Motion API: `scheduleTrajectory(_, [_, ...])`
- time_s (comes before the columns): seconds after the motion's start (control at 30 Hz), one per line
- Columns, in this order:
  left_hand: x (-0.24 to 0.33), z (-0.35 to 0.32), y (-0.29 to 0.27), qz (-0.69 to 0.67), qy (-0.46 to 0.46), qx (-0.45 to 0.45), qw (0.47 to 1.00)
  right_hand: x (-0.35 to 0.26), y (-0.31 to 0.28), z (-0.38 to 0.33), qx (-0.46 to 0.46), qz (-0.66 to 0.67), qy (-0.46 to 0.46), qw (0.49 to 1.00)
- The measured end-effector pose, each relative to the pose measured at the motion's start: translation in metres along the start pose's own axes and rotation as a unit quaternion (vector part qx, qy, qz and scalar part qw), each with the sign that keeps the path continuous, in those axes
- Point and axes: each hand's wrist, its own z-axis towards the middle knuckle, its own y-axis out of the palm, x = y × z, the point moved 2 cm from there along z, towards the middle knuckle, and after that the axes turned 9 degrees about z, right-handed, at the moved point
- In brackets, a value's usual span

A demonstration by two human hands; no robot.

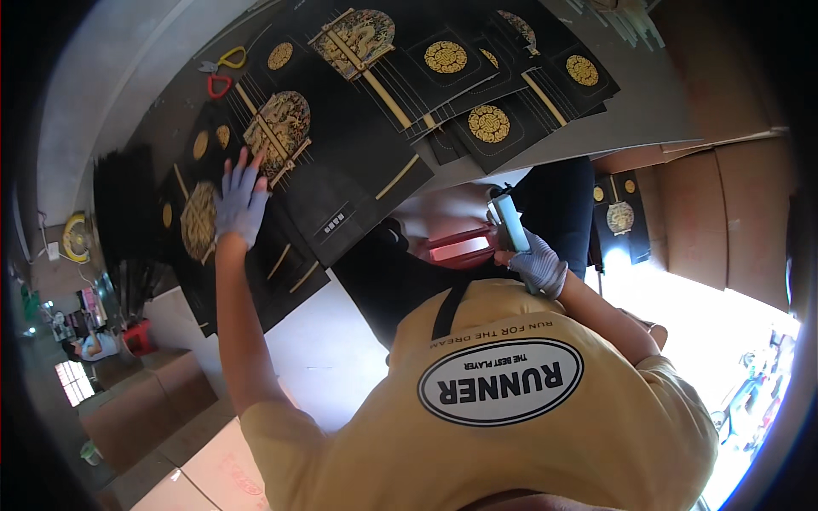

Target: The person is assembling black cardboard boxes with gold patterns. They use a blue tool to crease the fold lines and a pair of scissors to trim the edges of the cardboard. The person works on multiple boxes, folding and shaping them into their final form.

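My left hand (241,203), in a pale glove that leaves the fingertips bare, lies with fingers spread on black printed sheets (362,175). The fingertips rest next to a round gold lute-like design (279,119). A second gold design (198,223) shows just left of the wrist. Near my lap, my right hand (543,266), in a striped glove, is closed round a pale green hand tool (509,220) with a black tip. The tool stands tilted up, clear of the sheets; its exact kind cannot be made out. Fingers partly hide its lower end.
Scissors (223,70) with yellow and red handles lie at the table's far left. More black sheets with gold medallions (489,124) overlap at the far right of the grey table (656,128). A red object (460,248) sits below the table edge. Cardboard boxes (750,213) stand at right.
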Motion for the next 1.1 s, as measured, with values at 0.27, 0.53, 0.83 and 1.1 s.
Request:
scheduleTrajectory(0.27, [-0.053, -0.021, 0.04, -0.086, 0.016, 0.137, 0.987, 0.009, -0.013, 0.001, -0.041, 0.074, -0.057, 0.995])
scheduleTrajectory(0.53, [0.181, -0.003, -0.069, -0.033, 0.394, 0.244, 0.885, 0.004, -0.001, 0.013, -0.037, 0.076, -0.11, 0.99])
scheduleTrajectory(0.83, [0.072, -0.003, -0.026, -0.33, 0.245, 0.231, 0.882, 0.007, -0.02, -0.005, -0.022, 0.097, -0.036, 0.994])
scheduleTrajectory(1.1, [0.152, 0.137, -0.046, 0.11, 0.215, 0.274, 0.931, -0.014, -0.007, -0.015, 0.009, -0.038, -0.064, 0.997])
